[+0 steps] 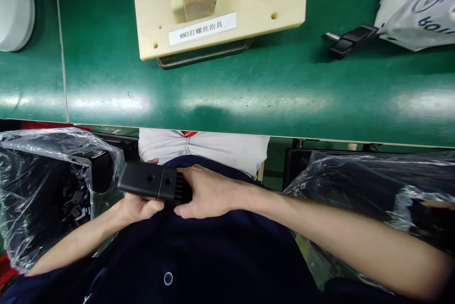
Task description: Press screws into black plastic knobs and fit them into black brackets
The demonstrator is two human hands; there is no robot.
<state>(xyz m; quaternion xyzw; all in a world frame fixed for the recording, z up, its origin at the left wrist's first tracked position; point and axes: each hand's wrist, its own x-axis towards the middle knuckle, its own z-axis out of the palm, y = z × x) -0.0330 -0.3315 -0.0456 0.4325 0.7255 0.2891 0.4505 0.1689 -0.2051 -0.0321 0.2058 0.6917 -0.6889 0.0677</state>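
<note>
Over my lap, off the front of the bench, I hold a black plastic block-shaped part (144, 180). Its upper face shows two round holes and a seam, and one end has a row of ribs. My left hand (139, 207) is closed around it from below, thumb along the near side and a fingertip showing at the far side. My right hand (209, 191) grips the ribbed right end, where a darker rounded piece shows between thumb and fingers. Whether that piece is separate I cannot tell.
A cream fixture (249, 22) with a printed label stands on the green bench (270, 91). At right lie a black clamp-like part (351, 40) and a printed plastic bag (419, 10). Plastic-lined bins flank me, left (46, 145) and right (341, 176). A white round container (14, 8) stands far left.
</note>
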